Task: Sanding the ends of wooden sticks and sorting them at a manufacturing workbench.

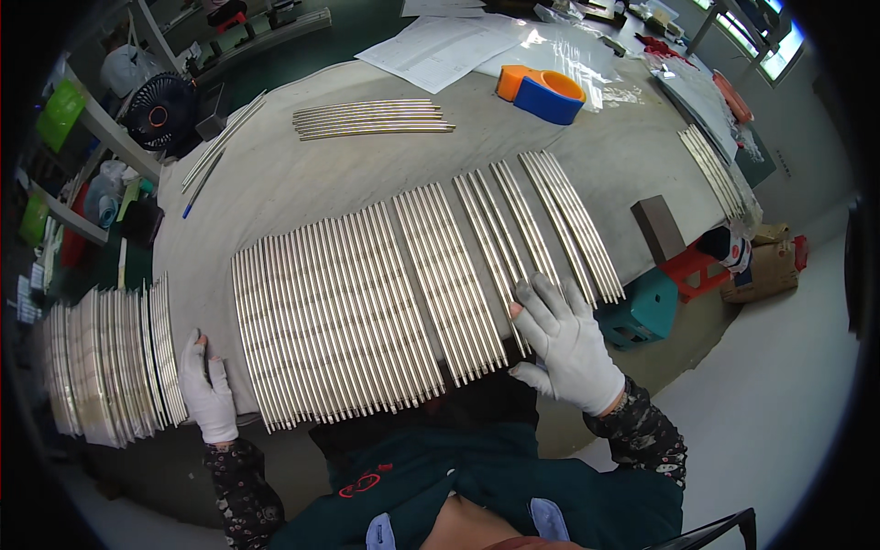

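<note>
Many slim silvery metal rods (330, 312) lie side by side in a wide row across the table. To their right a narrower group of rods (447, 284) is set apart by a gap, followed by smaller groups (568, 229). My right hand (570, 353), in a white glove with some bare fingertips, rests with fingers spread over the near ends of these right-hand groups. At the left, my gloved left hand (209, 390) has its fingers stretched out beside a stack of rods (115, 362), part of it seemingly wrapped in clear film. No rod shows in its grip.
Farther back lie a small row of rods (371, 119), loose rods with a blue pen (202, 186), paper sheets (438, 50) and an orange and blue tape roll (545, 94). A dark block (657, 227) sits at the right edge, above a teal stool (642, 309). A black fan (160, 110) stands far left.
</note>
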`<state>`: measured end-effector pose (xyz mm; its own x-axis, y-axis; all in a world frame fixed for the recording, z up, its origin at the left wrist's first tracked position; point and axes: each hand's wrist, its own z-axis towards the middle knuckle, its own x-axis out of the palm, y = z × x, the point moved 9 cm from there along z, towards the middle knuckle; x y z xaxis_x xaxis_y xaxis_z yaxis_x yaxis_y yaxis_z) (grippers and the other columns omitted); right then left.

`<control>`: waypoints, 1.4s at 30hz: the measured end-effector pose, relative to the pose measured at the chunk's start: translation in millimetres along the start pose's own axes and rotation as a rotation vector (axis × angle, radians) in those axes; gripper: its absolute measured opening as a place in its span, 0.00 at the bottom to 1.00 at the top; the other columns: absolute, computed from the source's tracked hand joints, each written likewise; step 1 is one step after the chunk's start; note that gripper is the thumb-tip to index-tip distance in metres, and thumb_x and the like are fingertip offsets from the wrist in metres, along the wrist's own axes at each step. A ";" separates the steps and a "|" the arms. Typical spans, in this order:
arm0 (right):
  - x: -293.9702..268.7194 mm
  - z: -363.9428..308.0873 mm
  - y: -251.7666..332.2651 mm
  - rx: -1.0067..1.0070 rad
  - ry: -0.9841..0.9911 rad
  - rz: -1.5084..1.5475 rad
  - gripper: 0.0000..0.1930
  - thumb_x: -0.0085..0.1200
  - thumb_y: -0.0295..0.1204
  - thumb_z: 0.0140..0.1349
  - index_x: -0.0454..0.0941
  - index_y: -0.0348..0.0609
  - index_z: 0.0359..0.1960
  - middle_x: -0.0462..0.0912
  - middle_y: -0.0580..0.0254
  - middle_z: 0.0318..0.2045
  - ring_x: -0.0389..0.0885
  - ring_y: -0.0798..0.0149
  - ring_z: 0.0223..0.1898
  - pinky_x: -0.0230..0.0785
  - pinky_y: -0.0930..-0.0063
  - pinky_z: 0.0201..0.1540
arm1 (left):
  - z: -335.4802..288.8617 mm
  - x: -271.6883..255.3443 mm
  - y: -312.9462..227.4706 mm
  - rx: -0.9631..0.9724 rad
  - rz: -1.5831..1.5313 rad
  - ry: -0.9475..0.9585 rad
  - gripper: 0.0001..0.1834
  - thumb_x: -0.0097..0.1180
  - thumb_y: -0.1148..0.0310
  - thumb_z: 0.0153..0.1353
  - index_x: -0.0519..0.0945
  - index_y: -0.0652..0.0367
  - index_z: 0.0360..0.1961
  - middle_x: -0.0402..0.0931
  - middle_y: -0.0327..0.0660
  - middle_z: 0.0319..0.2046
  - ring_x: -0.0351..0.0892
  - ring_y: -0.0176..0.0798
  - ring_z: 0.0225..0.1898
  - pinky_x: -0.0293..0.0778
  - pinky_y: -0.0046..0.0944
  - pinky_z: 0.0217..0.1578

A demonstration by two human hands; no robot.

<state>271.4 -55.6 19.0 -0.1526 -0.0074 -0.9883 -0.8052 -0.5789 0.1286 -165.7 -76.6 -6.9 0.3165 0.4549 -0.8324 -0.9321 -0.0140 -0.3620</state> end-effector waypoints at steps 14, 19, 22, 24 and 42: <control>-9.6 -5.0 -0.6 0.032 -0.100 0.025 0.35 0.45 0.57 0.56 0.67 0.36 0.53 0.66 0.44 0.57 0.61 0.39 0.61 0.48 0.42 0.63 | 1.4 0.6 -0.5 -0.014 -0.034 -0.013 0.16 0.48 0.73 0.63 0.71 0.71 0.50 0.71 0.53 0.54 0.71 0.51 0.55 0.65 0.42 0.58; -6.5 -2.3 12.8 -0.012 -0.035 0.014 0.35 0.59 0.49 0.47 0.68 0.38 0.53 0.67 0.49 0.55 0.59 0.46 0.62 0.49 0.48 0.63 | 1.5 -0.4 -1.9 0.020 -0.015 -0.018 0.16 0.48 0.74 0.62 0.71 0.71 0.50 0.71 0.53 0.54 0.72 0.51 0.55 0.66 0.42 0.57; -7.8 1.0 17.7 -0.029 -0.020 0.041 0.35 0.60 0.48 0.47 0.68 0.38 0.54 0.68 0.50 0.54 0.59 0.46 0.62 0.49 0.48 0.64 | 1.8 -0.2 -1.5 -0.005 -0.031 -0.018 0.16 0.48 0.74 0.62 0.71 0.71 0.50 0.71 0.52 0.54 0.72 0.51 0.54 0.66 0.42 0.57; -3.6 -0.8 17.7 -0.049 -0.010 0.040 0.36 0.56 0.51 0.49 0.67 0.37 0.54 0.67 0.48 0.55 0.59 0.43 0.62 0.49 0.45 0.63 | 1.5 -0.3 -2.3 0.011 -0.022 -0.023 0.16 0.48 0.74 0.63 0.72 0.71 0.50 0.71 0.52 0.54 0.72 0.50 0.54 0.67 0.42 0.56; -0.5 -1.3 27.2 -0.109 0.003 0.081 0.34 0.55 0.51 0.49 0.66 0.40 0.54 0.68 0.46 0.55 0.62 0.41 0.59 0.51 0.45 0.61 | 0.5 -2.0 -5.0 0.022 0.038 -0.024 0.15 0.49 0.74 0.62 0.72 0.69 0.50 0.72 0.50 0.54 0.71 0.50 0.54 0.66 0.42 0.56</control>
<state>250.3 -72.5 22.9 -0.2129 -0.0598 -0.9752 -0.7232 -0.6614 0.1985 -161.8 -77.0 -3.2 0.2765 0.4752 -0.8353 -0.9472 -0.0121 -0.3204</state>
